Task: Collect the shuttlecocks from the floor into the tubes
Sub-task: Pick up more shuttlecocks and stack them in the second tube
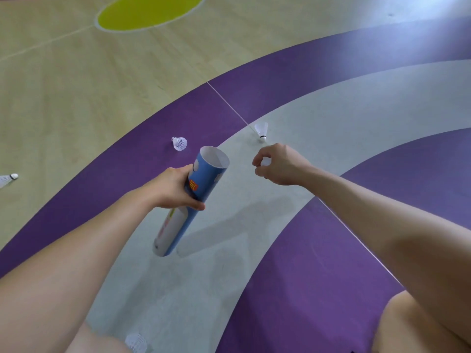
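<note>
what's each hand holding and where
Left hand grips the blue tube around its middle. Right hand pinches a shuttlecock, apparently by its cork; the feathers are hidden.

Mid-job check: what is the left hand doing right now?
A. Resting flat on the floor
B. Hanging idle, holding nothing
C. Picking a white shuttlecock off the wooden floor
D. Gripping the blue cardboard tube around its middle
D: the left hand has its fingers and thumb wrapped round the blue cardboard tube, held clear of the floor with its open end pointing away, while the right hand pinches what looks like a white shuttlecock.
</note>
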Motion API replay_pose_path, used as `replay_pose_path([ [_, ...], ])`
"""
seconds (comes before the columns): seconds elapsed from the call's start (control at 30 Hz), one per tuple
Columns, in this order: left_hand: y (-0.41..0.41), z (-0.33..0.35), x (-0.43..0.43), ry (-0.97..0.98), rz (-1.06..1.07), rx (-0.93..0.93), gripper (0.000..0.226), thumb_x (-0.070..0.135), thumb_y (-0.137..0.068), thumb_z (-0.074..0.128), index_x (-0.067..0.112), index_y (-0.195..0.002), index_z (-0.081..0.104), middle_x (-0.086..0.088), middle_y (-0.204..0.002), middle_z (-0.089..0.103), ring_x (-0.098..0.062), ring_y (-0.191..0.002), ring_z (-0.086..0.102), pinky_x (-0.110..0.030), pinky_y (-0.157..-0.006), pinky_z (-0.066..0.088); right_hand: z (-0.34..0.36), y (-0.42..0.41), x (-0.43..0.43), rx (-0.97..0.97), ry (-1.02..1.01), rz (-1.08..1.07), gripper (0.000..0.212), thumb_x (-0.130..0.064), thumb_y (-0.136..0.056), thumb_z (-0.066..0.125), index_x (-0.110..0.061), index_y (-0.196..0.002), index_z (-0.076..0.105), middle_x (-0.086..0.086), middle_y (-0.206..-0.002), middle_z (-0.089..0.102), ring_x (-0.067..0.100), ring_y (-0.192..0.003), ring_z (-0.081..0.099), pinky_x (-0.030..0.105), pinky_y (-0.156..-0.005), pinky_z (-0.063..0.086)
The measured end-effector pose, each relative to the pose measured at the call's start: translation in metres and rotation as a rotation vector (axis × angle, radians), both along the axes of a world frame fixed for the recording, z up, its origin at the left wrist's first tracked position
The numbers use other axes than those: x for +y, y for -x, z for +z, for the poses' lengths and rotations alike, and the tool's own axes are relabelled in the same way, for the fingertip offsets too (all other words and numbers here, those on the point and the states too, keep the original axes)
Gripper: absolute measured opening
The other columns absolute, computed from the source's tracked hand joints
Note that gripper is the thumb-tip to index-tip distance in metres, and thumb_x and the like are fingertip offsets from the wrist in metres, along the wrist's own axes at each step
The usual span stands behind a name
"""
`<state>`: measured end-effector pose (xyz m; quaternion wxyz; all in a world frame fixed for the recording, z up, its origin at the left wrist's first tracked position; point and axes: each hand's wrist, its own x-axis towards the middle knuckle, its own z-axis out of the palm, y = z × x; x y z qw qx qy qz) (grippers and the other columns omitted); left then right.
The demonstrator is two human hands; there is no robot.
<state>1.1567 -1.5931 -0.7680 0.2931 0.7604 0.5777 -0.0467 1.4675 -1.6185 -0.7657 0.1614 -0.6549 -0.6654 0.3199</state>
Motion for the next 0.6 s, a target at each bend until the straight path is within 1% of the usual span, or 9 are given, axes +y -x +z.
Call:
replay_pose_path([
  [0.03,-0.01,0.009,0.008,0.005,-0.02,0.026,0.066,0.048,-0.065,0.103,0.04,-0.111,0.057,0.016,-0.103,0.074,-0.008,-0.094,0.071,-0.035,-0.077,0.059,-0.004,-0.008,0.0,-0.03,-0.003,-0.013,0.02,-0.025,-0.092,0.07,-0.024,-0.111,0.076,-0.004,-0.101,0.07,0.018,-0.082,0.069,0.029,-0.067,0.054],
  [0.1,-0.035,0.027,0.026,0.009,-0.034,0.075,0.064,0.049,-0.067,0.102,0.037,-0.111,0.057,0.012,-0.102,0.071,-0.008,-0.092,0.067,-0.032,-0.072,0.053,-0.011,-0.024,0.0,-0.108,-0.016,-0.022,0.023,-0.026,-0.092,0.068,-0.025,-0.114,0.075,-0.004,-0.102,0.067,0.018,-0.083,0.064,0.028,-0.066,0.049],
  [0.13,-0.05,0.036,0.033,0.014,-0.041,0.087,0.063,0.049,-0.067,0.102,0.037,-0.109,0.057,0.01,-0.102,0.071,-0.01,-0.093,0.066,-0.032,-0.072,0.051,-0.013,-0.033,-0.001,-0.144,-0.023,-0.021,0.025,-0.027,-0.092,0.067,-0.025,-0.116,0.073,-0.005,-0.102,0.065,0.019,-0.083,0.062,0.028,-0.066,0.047],
  [0.23,-0.093,0.049,0.049,-0.021,-0.05,0.071,0.065,0.049,-0.061,0.103,0.037,-0.108,0.06,0.011,-0.102,0.072,-0.014,-0.098,0.069,-0.037,-0.08,0.056,-0.021,-0.058,0.006,-0.186,-0.011,-0.065,0.027,-0.026,-0.09,0.069,-0.024,-0.116,0.072,-0.006,-0.102,0.061,0.019,-0.087,0.058,0.028,-0.071,0.046],
  [0.3,-0.109,0.051,0.056,-0.054,-0.022,0.043,0.065,0.046,-0.06,0.103,0.038,-0.109,0.06,0.014,-0.101,0.074,-0.01,-0.095,0.071,-0.036,-0.08,0.059,-0.03,-0.064,0.021,-0.192,0.019,-0.113,0.026,-0.027,-0.085,0.071,-0.022,-0.11,0.073,-0.003,-0.105,0.067,0.022,-0.086,0.06,0.028,-0.071,0.05],
  [0.37,-0.114,0.05,0.072,-0.106,0.011,0.012,0.066,0.046,-0.058,0.102,0.039,-0.11,0.062,0.016,-0.102,0.075,-0.011,-0.095,0.073,-0.038,-0.083,0.062,-0.041,-0.066,0.037,-0.218,0.043,-0.137,0.024,-0.028,-0.081,0.071,-0.019,-0.104,0.073,0.001,-0.106,0.072,0.026,-0.087,0.067,0.032,-0.073,0.06],
  [0.4,-0.113,0.051,0.083,-0.118,0.027,0.012,0.067,0.046,-0.058,0.102,0.039,-0.112,0.063,0.016,-0.102,0.075,-0.011,-0.096,0.074,-0.04,-0.085,0.063,-0.048,-0.07,0.044,-0.224,0.053,-0.143,0.024,-0.027,-0.081,0.071,-0.019,-0.103,0.073,0.002,-0.105,0.072,0.027,-0.087,0.068,0.034,-0.075,0.062],
  [0.5,-0.112,0.043,0.116,-0.109,0.045,0.048,0.07,0.046,-0.059,0.102,0.038,-0.116,0.063,0.014,-0.103,0.076,-0.013,-0.096,0.074,-0.045,-0.088,0.064,-0.068,-0.081,0.066,-0.208,0.059,-0.207,0.026,-0.026,-0.082,0.07,-0.023,-0.107,0.072,0.0,-0.106,0.07,0.026,-0.088,0.065,0.032,-0.074,0.058],
  [0.6,-0.11,0.017,0.145,-0.046,0.013,0.095,0.075,0.047,-0.059,0.103,0.033,-0.121,0.063,0.008,-0.109,0.075,-0.019,-0.101,0.072,-0.049,-0.092,0.064,-0.092,-0.081,0.093,-0.215,0.037,-0.259,0.03,-0.03,-0.084,0.071,-0.027,-0.114,0.071,0.002,-0.107,0.067,0.028,-0.093,0.065,0.037,-0.081,0.06],
])
